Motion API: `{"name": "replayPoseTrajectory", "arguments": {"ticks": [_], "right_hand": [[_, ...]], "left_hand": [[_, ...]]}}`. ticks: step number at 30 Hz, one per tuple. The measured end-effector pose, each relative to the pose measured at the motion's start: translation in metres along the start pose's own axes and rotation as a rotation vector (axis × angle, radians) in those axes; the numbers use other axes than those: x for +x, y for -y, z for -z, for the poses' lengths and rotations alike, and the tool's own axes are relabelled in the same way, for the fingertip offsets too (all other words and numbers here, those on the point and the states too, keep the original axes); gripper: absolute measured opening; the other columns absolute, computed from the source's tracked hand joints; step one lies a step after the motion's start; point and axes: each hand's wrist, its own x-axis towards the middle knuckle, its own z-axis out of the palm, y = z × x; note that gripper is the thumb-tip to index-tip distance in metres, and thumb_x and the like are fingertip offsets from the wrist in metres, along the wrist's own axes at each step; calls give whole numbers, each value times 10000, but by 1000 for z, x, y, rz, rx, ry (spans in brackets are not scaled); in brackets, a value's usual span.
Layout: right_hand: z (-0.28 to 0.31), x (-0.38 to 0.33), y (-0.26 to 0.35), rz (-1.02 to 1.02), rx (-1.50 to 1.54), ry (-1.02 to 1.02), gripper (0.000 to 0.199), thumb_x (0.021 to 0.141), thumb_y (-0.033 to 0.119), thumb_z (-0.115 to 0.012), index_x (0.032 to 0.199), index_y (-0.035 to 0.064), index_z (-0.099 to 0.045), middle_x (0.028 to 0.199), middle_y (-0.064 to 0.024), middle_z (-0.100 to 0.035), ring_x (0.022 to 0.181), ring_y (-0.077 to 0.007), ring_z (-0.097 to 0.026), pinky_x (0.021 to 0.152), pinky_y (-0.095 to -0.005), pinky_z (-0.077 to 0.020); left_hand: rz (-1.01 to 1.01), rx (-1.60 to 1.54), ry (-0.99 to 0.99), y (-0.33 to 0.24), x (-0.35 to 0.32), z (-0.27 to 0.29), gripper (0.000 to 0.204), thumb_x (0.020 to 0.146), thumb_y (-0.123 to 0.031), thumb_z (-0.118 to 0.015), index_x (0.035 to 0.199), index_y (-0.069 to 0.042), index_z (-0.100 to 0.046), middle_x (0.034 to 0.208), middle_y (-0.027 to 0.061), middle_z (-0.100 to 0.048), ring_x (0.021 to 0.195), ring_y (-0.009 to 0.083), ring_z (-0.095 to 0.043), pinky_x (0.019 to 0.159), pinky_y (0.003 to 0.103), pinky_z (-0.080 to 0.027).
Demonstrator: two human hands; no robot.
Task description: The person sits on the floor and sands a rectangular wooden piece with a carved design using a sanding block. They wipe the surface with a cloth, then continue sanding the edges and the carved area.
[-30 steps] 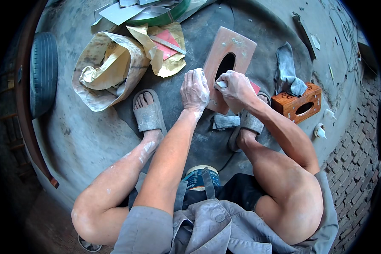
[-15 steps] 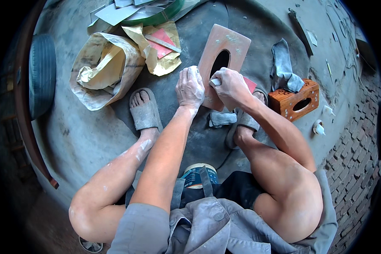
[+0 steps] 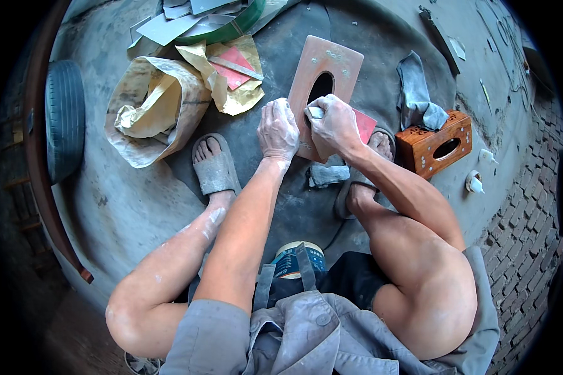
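A pale reddish-brown wooden tissue box [image 3: 334,57] with a dark oval slot stands between my feet, its top patched with pale filler. My left hand [image 3: 278,132] is closed over its near left edge, fingers curled. At the near right of the slot, my right hand [image 3: 336,125] is closed on a piece of sandpaper [image 3: 365,126], whose red face sticks out beside the wrist. A small pale end of something shows between its thumb and fingers. The box's near right part is hidden under that hand. A grey folded cloth [image 3: 329,175] lies just below the box.
To the right sits an orange-brown carved tissue box [image 3: 436,149] with a grey rag [image 3: 417,94] on it, near small white bottles [image 3: 475,182]. On the left are an open sack [image 3: 159,112], brown paper with a red sheet [image 3: 233,78] and a tyre [image 3: 64,122]. A tub [image 3: 297,259] stands between my legs.
My right hand and the box have shifted slightly left in the view, and more of the red sandpaper face shows. My left hand stays on the box edge.
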Motion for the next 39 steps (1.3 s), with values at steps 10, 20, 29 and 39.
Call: {"name": "replayPoseTrajectory", "arguments": {"ticks": [10, 20, 29, 39], "right_hand": [[10, 20, 5, -8, 20, 18, 209, 839, 142, -680, 957, 3, -784, 926, -263, -713, 881, -438, -713, 809, -482, -571], [1, 17, 2, -22, -35, -12, 218, 858, 180, -673, 952, 20, -788, 902, -258, -722, 853, -440, -719, 807, -493, -580], [15, 43, 1, 1, -23, -38, 238, 848, 182, -651, 947, 14, -787, 875, -273, -720, 804, -441, -728, 774, -485, -593], [6, 6, 11, -132, -32, 172, 240, 875, 197, -667, 945, -3, -779, 847, -263, -725, 805, -409, -741, 780, -462, -594]], "left_hand": [[27, 1, 36, 4, -4, -1, 190, 1038, -171, -486, 1126, -44, -595, 1060, 190, -639, 1021, 411, -632, 848, 512, -539], [4, 3, 15, 4, -4, -3, 193, 1051, -177, -468, 1106, -44, -598, 1059, 196, -641, 996, 420, -636, 812, 521, -542], [11, 38, 32, 2, 2, -3, 176, 1025, -152, -508, 1112, -31, -601, 1062, 180, -641, 1010, 390, -645, 828, 498, -553], [29, 14, 37, 4, -1, -4, 188, 1048, -177, -470, 1107, -48, -595, 1055, 183, -638, 990, 419, -639, 817, 512, -550]]}}
